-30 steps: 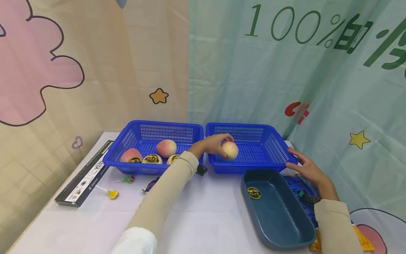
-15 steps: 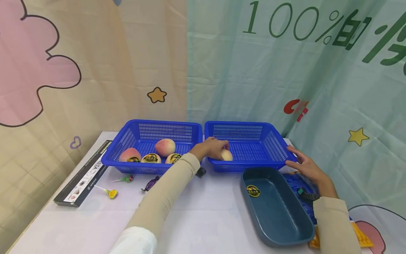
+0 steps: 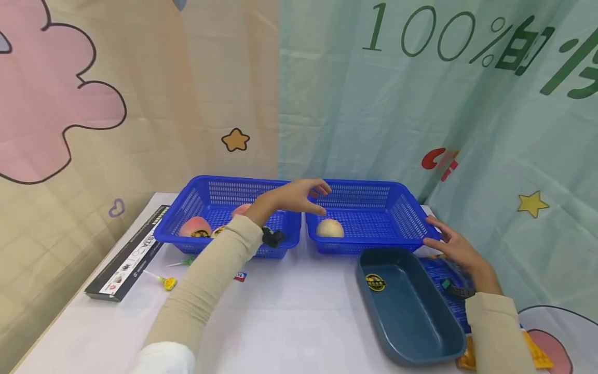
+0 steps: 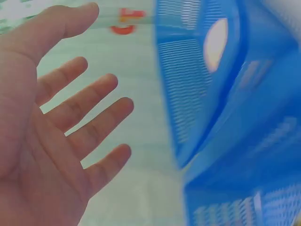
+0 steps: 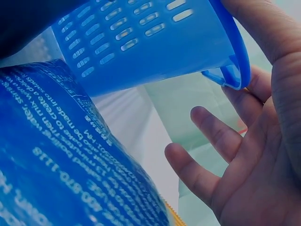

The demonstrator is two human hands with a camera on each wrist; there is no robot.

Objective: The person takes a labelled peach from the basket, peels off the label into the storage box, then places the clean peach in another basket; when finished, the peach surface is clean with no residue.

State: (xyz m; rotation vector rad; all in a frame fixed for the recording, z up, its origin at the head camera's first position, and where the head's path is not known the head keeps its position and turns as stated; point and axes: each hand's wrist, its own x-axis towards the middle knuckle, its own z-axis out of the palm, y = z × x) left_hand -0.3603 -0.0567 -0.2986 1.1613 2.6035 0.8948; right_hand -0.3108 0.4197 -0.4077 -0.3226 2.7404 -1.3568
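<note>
My left hand (image 3: pixel 299 195), fingers spread and holding nothing, hovers over the neighbouring ends of two blue plastic baskets. Just below its fingertips, a pale peach (image 3: pixel 329 228) lies in the near left corner of the right basket (image 3: pixel 374 241). The left wrist view shows the bare palm (image 4: pixel 51 141) beside the baskets. At the right basket's right end, my right hand (image 3: pixel 455 252) pinches the rim between thumb and index finger, its other fingers free underneath. Peaches such as a pink one (image 3: pixel 194 226) lie in the left basket (image 3: pixel 224 191), partly hidden by my left forearm.
A dark teal tray (image 3: pixel 411 311) with a sticker stands before the right basket. Beside it lies a blue printed packet (image 3: pixel 436 270). On the left are a long black-and-white box (image 3: pixel 128 254), a yellow lollipop (image 3: pixel 168 283) and a small wrapper (image 3: pixel 240 277).
My left hand lowered the peach into the right basket's near left corner, let it go, then rose and drew back to the left. My right hand stays at the rim.
</note>
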